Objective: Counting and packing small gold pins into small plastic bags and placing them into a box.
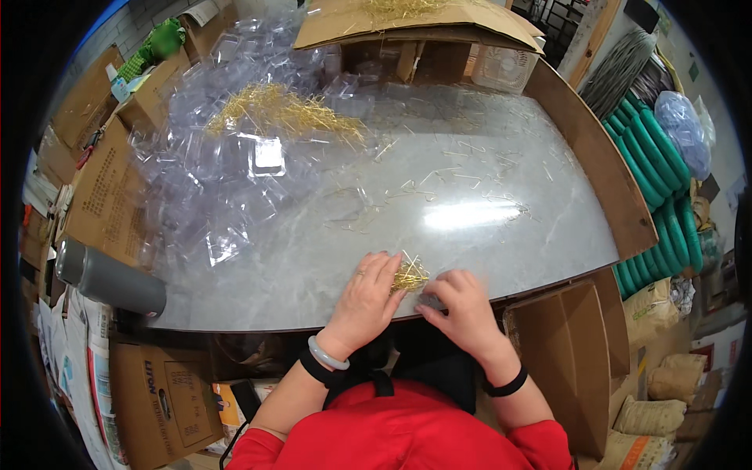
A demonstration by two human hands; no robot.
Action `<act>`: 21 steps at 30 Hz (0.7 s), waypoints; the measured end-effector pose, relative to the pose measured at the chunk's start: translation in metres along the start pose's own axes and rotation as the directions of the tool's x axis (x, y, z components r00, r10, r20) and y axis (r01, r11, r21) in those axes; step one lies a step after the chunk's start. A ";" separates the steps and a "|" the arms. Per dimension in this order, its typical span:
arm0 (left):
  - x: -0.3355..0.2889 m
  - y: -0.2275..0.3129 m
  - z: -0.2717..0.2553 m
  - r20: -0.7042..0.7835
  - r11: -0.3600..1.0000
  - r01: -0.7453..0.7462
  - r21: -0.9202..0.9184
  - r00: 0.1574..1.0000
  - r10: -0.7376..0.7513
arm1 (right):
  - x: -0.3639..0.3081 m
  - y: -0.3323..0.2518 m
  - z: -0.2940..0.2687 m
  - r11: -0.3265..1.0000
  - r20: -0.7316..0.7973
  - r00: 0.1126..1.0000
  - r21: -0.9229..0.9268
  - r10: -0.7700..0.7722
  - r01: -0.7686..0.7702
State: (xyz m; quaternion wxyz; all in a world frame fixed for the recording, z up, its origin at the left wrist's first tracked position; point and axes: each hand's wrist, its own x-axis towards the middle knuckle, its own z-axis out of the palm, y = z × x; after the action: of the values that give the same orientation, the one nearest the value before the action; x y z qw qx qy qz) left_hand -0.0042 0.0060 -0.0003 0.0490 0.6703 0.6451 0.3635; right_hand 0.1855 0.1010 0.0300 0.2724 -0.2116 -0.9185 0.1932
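Near the front edge of the table, a small bundle of gold-coloured wire hooks point(410, 276) sits between my hands. My left hand point(362, 294) is closed on the bundle's left side, fingers above and thumb below. Just right of the bundle, my right hand point(464, 307) has its fingers bent toward the thumb in a pinch. Anything between those fingertips is too small to make out. Loose gold wire hooks point(423, 193) lie scattered farther back, and a bigger heap of them point(286, 111) rests on clear plastic packs point(223, 176) piled at the left.
A grey bottle point(117, 282) lies at the table's point(290, 294) left front edge. Cardboard boxes point(106, 204) line the left side; a cardboard flap point(431, 22) covers the back. A brown board point(599, 157) borders the right edge, with green coils point(654, 157) beyond. An open carton point(560, 352) stands below right.
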 end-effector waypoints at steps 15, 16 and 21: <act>0.003 0.002 -0.004 0.028 0.999 -0.035 -0.014 0.999 0.035 | 0.026 -0.011 0.023 0.992 -0.024 0.993 0.046 -0.118 0.119; 0.003 0.001 -0.003 0.019 1.000 -0.020 -0.013 1.000 0.021 | 0.027 -0.012 0.024 0.990 -0.055 0.998 0.138 -0.033 0.040; 0.007 0.003 0.001 0.025 0.993 -0.009 -0.117 1.000 0.012 | 0.027 0.011 0.021 0.980 -0.110 0.974 0.055 0.197 -0.192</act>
State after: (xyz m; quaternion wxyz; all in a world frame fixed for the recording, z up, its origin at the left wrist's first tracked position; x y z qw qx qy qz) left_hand -0.0018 0.0122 0.0034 0.0945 0.6741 0.6187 0.3924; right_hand 0.1560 0.1182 0.0194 0.3091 -0.3053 -0.8716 0.2269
